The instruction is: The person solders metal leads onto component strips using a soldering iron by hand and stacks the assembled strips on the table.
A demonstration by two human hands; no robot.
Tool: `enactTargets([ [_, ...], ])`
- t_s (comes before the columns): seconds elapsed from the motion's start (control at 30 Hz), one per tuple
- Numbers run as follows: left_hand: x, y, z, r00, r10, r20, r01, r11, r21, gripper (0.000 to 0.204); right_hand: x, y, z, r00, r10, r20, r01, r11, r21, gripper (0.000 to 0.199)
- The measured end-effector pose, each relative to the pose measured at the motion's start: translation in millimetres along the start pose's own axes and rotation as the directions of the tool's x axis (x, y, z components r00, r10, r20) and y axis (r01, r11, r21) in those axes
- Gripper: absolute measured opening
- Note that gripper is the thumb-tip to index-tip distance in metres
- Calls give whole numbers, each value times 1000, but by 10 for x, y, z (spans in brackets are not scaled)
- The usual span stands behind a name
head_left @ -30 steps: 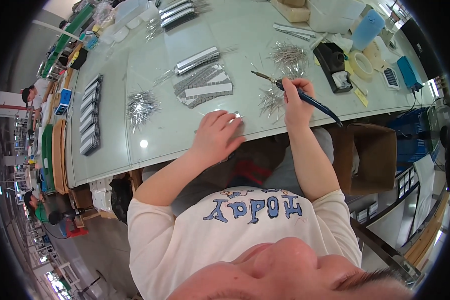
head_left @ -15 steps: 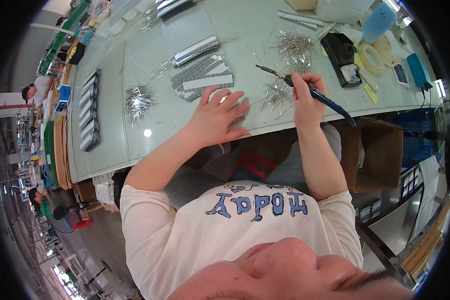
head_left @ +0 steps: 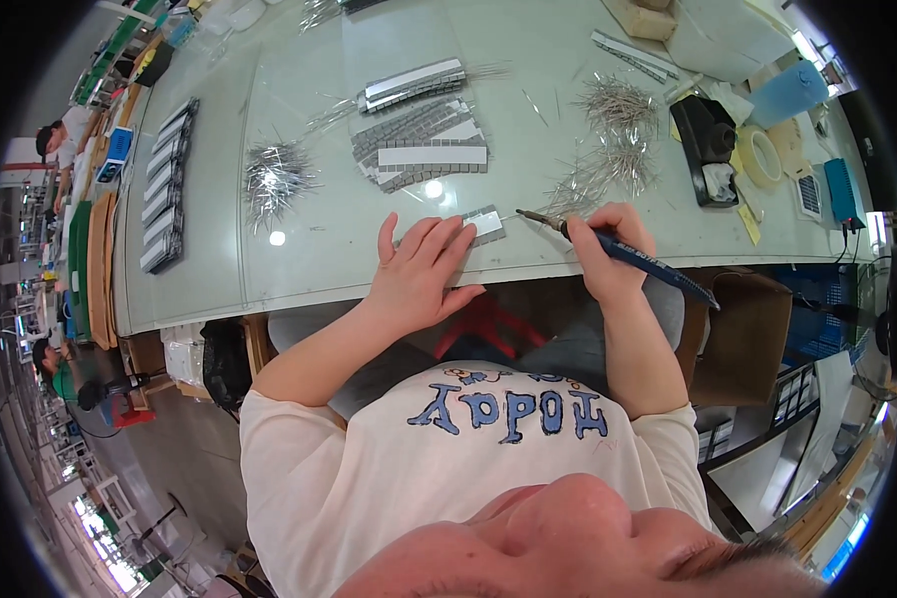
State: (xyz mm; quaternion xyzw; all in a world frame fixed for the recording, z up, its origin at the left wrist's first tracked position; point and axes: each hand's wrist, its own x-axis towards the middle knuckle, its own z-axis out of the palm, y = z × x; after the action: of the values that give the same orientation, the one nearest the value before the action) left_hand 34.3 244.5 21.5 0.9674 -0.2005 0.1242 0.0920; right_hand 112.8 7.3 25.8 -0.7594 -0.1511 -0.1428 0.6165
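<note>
Left hand (head_left: 424, 261), fingers spread, rests on a strip (head_left: 485, 225) near the bench (head_left: 339, 214) edge; right hand (head_left: 613, 271) grips a soldering iron (head_left: 660, 267), tip close by. A skidding strip could cause burns.

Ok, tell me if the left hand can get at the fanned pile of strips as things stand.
Probably yes: only bare tabletop shows between the left hand and the fanned pile of strips, though the hand's fingers currently cover part of another strip.

Cream short-sleeved T-shirt (head_left: 369, 488), bold blue lettering (head_left: 513, 411) outlined dark; grey trousers (head_left: 573, 329).
</note>
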Motion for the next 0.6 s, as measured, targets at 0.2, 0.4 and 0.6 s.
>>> enactTargets([
  [0.2,5,-18,15,999,3,46,-2,1000,-21,70,6,22,3,1000,8,-12,-9,1000,-16,20],
  [0.4,17,-23,19,999,9,52,-8,1000,-18,70,12,14,14,1000,7,5,-7,999,-32,20],
  [0.6,12,-14,27,999,17,43,-16,1000,-6,70,3,17,34,999,6,34,-6,1000,-8,19],
])
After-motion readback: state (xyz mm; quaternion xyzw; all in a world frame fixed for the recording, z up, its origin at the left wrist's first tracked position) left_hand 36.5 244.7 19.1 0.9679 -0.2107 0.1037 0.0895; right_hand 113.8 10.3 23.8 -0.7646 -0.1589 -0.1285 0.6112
